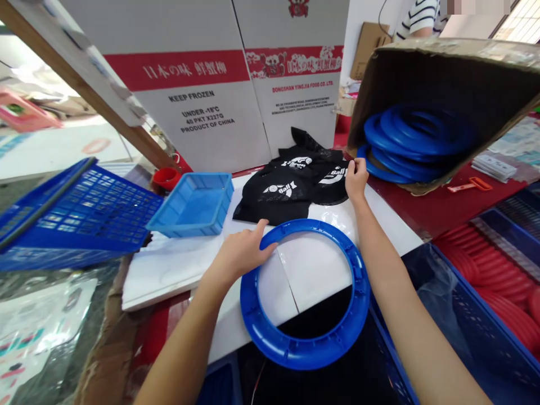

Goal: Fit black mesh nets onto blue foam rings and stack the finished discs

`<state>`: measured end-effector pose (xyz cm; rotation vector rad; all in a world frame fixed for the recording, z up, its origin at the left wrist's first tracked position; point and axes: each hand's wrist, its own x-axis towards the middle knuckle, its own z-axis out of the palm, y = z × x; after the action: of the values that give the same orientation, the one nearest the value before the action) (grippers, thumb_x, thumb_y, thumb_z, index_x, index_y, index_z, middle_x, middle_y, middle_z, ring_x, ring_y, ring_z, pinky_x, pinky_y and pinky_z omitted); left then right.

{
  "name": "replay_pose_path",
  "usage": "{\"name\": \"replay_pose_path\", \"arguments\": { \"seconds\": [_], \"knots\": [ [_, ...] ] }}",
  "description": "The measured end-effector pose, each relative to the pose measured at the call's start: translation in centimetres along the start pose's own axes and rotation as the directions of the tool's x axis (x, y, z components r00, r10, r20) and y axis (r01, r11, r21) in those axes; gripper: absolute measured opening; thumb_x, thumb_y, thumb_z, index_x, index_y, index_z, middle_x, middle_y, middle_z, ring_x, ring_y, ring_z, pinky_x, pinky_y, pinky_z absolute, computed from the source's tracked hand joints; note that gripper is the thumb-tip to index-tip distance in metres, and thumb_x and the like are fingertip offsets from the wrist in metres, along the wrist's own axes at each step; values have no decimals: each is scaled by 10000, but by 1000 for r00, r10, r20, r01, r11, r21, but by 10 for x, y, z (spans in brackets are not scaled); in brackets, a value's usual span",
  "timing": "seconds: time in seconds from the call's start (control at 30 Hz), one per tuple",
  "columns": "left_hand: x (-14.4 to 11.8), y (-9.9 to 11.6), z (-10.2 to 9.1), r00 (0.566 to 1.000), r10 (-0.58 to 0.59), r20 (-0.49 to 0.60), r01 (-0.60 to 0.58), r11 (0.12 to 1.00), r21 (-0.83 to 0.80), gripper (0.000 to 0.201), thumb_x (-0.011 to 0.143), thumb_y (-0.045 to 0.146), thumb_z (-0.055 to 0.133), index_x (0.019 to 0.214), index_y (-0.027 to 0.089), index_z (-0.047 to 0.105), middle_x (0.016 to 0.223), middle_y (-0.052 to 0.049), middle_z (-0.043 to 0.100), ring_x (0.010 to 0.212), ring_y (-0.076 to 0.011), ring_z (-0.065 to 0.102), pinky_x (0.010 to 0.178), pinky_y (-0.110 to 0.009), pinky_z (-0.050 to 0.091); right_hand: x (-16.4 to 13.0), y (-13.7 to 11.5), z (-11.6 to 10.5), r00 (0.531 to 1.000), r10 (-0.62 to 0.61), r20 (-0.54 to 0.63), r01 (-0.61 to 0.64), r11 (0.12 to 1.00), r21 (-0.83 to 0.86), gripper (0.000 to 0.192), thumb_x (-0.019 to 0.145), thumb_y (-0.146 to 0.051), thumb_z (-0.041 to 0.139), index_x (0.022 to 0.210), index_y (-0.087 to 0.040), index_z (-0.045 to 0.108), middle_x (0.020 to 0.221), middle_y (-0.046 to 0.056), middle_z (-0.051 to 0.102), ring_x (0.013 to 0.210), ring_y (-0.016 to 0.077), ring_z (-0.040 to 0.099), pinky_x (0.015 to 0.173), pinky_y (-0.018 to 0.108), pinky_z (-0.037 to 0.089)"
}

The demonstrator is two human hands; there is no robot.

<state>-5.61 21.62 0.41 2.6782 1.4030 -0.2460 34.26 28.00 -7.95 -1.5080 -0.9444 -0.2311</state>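
Observation:
My left hand (248, 250) is closed on the upper left rim of a blue plastic ring (304, 354), thumb over its inner edge. The ring's hollow, ribbed side faces me, and its lower part overhangs the front edge of the white work surface (185, 261). Beyond it lies a pile of black fabric pieces (270, 194) with white "Ball" lettering. At the right edge of that pile, my right hand (356, 175) pinches one black printed fabric piece (331, 188) between thumb and fingers.
A shallow blue tray (192, 205) stands left of the fabric, beside a blue basket (84, 208). Printed cartons (219, 112) wall off the back. At right, a cardboard box (367, 84) holds stacked blue rings (405, 140); below it, a crate holds red rings (485, 259). A person in a striped sleeve (424, 17) is behind.

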Motion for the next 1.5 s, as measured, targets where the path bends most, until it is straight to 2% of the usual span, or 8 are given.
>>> {"name": "replay_pose_path", "arguments": {
  "seconds": [0.17,0.3,0.4,0.67,0.93,1.23,1.37,1.5],
  "knots": [
    [26,2,33,910,300,-288,-358,917,-177,657,985,389,653,1571,157,470,1540,-195,592,1396,-357,594,1157,-480,489,8,-18,-12,985,-52,-166,63,996,64,461,1083,-580,337,1123,-204,601,1067,116,657,1095,253,659,1088,468,499],
    [38,8,53,846,393,-361,-512,787,-344,508,1024,244,529,1531,212,529,1558,-138,585,1412,-286,577,1216,-484,462,1,-44,-19,938,-335,93,333,942,42,447,1100,-537,398,1283,-230,667,1312,132,674,1386,279,557,1256,507,369],
    [34,10,51,866,357,-349,-477,800,-363,467,975,186,549,1436,213,620,1516,-136,602,1355,-292,603,1186,-480,489,-5,-49,-16,906,-360,222,352,933,79,457,1084,-566,442,1235,-219,699,1267,140,718,1288,277,633,1198,481,446],
    [6,2,19,996,-20,81,31,990,-136,775,959,375,596,1663,151,362,1388,-216,671,1233,-427,668,1028,-551,531,20,-21,-22,995,67,-69,-31,900,435,487,1026,-696,481,1032,-220,580,922,23,634,897,183,677,867,354,585],
    [25,23,40,892,404,-202,-440,877,-192,572,1024,235,507,1593,190,467,1526,-156,576,1361,-316,552,1173,-465,456,9,-50,-24,997,-63,45,45,946,321,468,1007,-662,585,960,-198,630,753,-28,491,681,128,531,692,271,508],
    [4,5,5,974,-10,227,43,989,-140,868,903,432,613,1679,166,330,1396,-208,680,1242,-423,680,1004,-486,537,11,-40,-28,996,37,-84,-11,957,289,464,951,-638,663,918,-177,633,790,-21,530,724,130,533,766,297,522],
    [1,-6,-5,935,-43,351,114,976,-184,939,878,507,597,1701,182,280,1379,-204,704,1178,-388,725,944,-415,550,8,-49,-16,959,252,132,-277,716,641,411,837,-587,785,923,-224,611,833,-23,625,826,164,654,818,311,582],
    [-3,-12,-8,926,-37,376,144,955,-261,937,853,570,621,1664,190,350,1269,-180,753,855,-324,781,785,-384,566,-2,-64,-5,803,322,501,-594,377,710,388,793,-578,795,937,-250,647,1007,27,743,1115,248,706,988,419,617]
  ]
}}
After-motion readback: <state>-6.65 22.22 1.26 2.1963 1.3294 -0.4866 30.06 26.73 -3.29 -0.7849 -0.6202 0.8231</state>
